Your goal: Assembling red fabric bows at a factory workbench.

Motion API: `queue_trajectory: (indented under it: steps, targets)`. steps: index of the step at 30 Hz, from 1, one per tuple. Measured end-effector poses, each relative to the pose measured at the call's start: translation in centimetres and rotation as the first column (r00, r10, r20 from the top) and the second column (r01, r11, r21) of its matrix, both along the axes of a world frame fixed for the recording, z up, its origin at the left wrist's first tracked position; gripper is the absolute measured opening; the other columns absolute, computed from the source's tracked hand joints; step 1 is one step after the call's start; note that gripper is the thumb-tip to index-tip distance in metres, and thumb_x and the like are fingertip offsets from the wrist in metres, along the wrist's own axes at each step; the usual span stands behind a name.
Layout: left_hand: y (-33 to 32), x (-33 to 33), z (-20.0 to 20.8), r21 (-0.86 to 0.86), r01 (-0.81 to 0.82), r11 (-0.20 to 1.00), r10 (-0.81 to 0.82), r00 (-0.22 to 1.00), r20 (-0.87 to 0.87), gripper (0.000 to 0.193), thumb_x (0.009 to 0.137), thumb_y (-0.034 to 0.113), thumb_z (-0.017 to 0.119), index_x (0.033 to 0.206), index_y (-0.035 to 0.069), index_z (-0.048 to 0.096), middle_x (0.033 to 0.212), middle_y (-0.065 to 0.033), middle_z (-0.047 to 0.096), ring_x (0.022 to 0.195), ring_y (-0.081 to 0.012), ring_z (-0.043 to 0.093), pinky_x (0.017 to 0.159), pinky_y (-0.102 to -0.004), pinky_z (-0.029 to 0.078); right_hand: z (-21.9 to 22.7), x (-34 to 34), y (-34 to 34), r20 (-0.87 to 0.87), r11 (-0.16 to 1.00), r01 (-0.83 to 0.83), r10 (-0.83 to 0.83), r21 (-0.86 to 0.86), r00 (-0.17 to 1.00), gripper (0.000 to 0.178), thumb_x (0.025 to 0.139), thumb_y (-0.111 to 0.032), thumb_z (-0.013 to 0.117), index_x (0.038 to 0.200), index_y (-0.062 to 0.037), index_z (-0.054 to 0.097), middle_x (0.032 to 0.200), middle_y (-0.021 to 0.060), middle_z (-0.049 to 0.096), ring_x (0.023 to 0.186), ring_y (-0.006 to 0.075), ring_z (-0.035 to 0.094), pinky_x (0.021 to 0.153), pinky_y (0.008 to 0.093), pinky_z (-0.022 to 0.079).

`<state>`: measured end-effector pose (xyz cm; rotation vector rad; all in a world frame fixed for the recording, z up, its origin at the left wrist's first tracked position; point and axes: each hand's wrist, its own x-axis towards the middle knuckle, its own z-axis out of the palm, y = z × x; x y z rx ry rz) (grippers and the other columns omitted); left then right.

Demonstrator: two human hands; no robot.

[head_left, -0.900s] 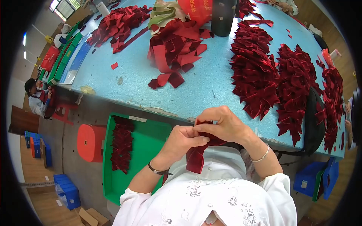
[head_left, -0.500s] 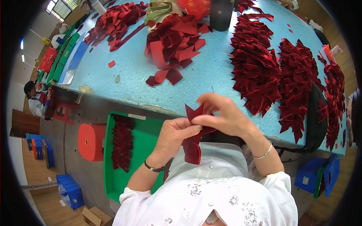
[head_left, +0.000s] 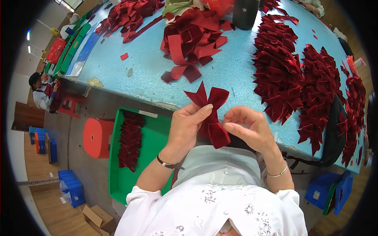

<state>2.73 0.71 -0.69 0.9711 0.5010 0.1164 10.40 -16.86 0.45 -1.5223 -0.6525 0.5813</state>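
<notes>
From my head view, the dark red bow [head_left: 214, 124] sits in front of the body, just off the near edge of the table [head_left: 240, 70]. My left hand [head_left: 183, 124] has its thumb and fingers clamped on the bow's knot from the left. The bow's long axis runs near to far, one loop at each end, with a pointed tail reaching far-left beyond my fingers. My right hand [head_left: 252, 126] is just right of the bow, its thumb and curled fingers apart; whether a fingertip brushes the velvet, I can't tell.

To the left and lower lies the green tray [head_left: 153, 155] with a row of bows [head_left: 131, 141]; my left forearm crosses in front of its right side. Far ahead is a heap of loose ribbon [head_left: 193, 39]. To the right, a thick pile of bows [head_left: 277, 70] lies beyond my right hand, with a black bag [head_left: 334, 135] farther right.
</notes>
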Motion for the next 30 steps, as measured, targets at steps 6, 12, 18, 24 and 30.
queue_trajectory:
  steps: [6,12,18,24,30]
  targets:
    - [-0.8,0.2,1.2,-0.013,0.046,0.999,-0.046,0.998,0.039,0.017,0.083,0.010,0.069,0.097,0.001,0.064,0.090,-0.0038,0.066,0.078,-0.0073,0.060,0.068,-0.0209,0.047,-0.1,0.8,-0.8,-0.265,0.997,-0.051,0.063,0.051,0.962,0.017,0.085,-0.003,0.064,0.100,0.0048,0.061,0.085,0.0061,0.065,0.081,0.0095,0.062,0.073,0.0218,0.050]
    - [-0.5,-0.6,1.3,-0.064,0.204,0.977,-0.205,0.979,0.004,0.016,0.084,0.008,0.067,0.098,0.002,0.063,0.094,-0.0049,0.066,0.080,-0.0115,0.062,0.073,-0.0254,0.050,-0.4,0.9,-0.9,-0.348,0.980,0.152,-0.099,0.128,0.932,0.017,0.084,0.000,0.064,0.099,0.0051,0.061,0.090,0.0080,0.066,0.080,0.0113,0.063,0.072,0.0223,0.051]
    - [-0.9,-0.6,1.1,-0.103,0.076,0.992,-0.074,0.997,0.030,0.015,0.087,0.005,0.062,0.101,0.000,0.062,0.099,-0.0084,0.066,0.089,-0.0166,0.063,0.082,-0.0308,0.050,-0.8,-2.0,-0.9,-0.414,0.921,0.285,-0.159,0.264,0.896,0.016,0.085,-0.003,0.064,0.099,0.0043,0.062,0.086,0.0084,0.066,0.079,0.0132,0.063,0.070,0.0241,0.052]
    - [-2.3,-0.3,-0.2,-0.159,0.071,0.985,-0.050,0.990,0.133,0.012,0.082,0.000,0.067,0.093,0.002,0.064,0.093,-0.0082,0.067,0.086,-0.0179,0.063,0.081,-0.0320,0.050,-2.5,-3.6,0.2,-0.461,0.927,0.290,-0.155,0.237,0.874,0.020,0.086,-0.009,0.066,0.101,0.0029,0.062,0.079,0.0083,0.065,0.066,0.0124,0.061,0.057,0.0235,0.050]
    - [-2.9,-0.3,-1.7,-0.102,-0.068,0.992,0.084,0.982,0.170,0.013,0.081,-0.002,0.068,0.092,0.002,0.063,0.093,-0.0082,0.066,0.085,-0.0182,0.063,0.082,-0.0319,0.050,-2.6,-4.4,0.8,-0.565,0.927,0.325,-0.168,0.187,0.807,0.019,0.086,-0.013,0.067,0.097,0.0016,0.062,0.072,0.0058,0.063,0.053,0.0087,0.054,0.046,0.0219,0.042]
